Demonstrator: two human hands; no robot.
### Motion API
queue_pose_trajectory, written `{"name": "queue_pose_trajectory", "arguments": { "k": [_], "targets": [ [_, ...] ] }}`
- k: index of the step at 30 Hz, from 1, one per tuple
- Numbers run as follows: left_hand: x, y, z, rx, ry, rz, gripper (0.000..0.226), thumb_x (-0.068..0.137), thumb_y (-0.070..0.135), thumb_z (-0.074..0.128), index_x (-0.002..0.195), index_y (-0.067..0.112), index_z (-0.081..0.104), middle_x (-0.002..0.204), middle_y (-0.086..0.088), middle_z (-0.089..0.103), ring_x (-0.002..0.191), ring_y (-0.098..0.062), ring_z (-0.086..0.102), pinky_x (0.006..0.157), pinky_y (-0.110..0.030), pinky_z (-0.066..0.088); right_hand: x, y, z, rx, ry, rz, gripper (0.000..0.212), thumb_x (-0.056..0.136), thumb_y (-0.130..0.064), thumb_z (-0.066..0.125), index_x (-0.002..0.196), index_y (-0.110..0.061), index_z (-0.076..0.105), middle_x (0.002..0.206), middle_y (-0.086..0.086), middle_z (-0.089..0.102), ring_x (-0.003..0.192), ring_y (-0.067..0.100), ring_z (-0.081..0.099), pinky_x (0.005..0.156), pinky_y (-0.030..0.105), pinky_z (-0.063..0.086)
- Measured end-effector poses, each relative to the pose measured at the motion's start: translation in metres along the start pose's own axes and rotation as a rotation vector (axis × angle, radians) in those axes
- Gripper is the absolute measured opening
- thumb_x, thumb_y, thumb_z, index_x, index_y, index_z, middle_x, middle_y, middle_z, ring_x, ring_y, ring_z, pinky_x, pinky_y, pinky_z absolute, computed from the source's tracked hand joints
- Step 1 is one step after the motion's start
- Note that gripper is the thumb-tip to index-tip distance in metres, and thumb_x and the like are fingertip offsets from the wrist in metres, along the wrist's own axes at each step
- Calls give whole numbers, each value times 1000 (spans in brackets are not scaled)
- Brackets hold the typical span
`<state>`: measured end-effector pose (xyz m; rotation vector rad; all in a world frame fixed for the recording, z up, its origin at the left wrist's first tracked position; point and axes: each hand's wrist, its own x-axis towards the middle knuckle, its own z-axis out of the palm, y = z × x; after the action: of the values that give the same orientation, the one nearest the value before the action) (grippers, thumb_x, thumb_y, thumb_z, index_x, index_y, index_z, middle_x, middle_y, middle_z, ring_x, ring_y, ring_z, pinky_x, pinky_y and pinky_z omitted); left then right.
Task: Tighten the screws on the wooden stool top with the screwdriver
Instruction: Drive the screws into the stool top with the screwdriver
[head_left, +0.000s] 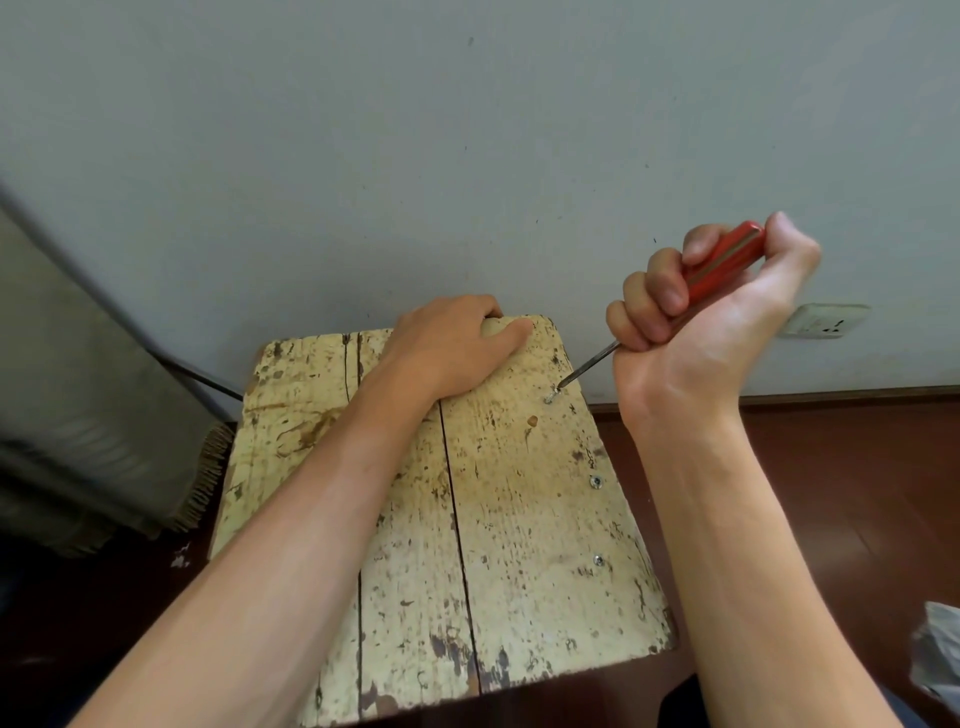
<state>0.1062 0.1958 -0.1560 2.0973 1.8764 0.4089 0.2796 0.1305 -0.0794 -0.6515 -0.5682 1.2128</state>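
Screwdriver (724, 262) sits in the right hand (717, 317), whose fingers are clamped round the red handle. Its shaft slants down toward 8 o'clock from that fist, and the tip meets a raised screw (550, 397) near the 1 o'clock corner of the wooden stool top (519, 545). Whether the tip is seated in the head is too small to tell. The left hand (457, 343) grips the far edge at 12 o'clock, fingers curled over it. A second screw (596, 481) and a third screw (598, 559) lie along the 3 o'clock edge, nearer the right hand
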Motion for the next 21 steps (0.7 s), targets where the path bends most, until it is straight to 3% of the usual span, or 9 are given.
{"name": "queue_pose_trajectory", "arguments": {
  "k": [4,21],
  "targets": [
    [0,0,0,7,11,0,52,94,76,36,110,36,63,101,14,64,93,-17,57,79,-38,39,0,-1,1,-5,-5,0,53,110,-48,26,71,-18,44,57,-1,24,49,18,12,46,25,15],
    [0,-1,1,-6,15,-4,56,92,79,35,112,36,64,99,15,62,94,-16,57,81,-40,40,0,3,1,-12,-16,10,54,111,-48,26,71,-18,45,56,-2,24,48,17,12,45,24,15]
  ]
}}
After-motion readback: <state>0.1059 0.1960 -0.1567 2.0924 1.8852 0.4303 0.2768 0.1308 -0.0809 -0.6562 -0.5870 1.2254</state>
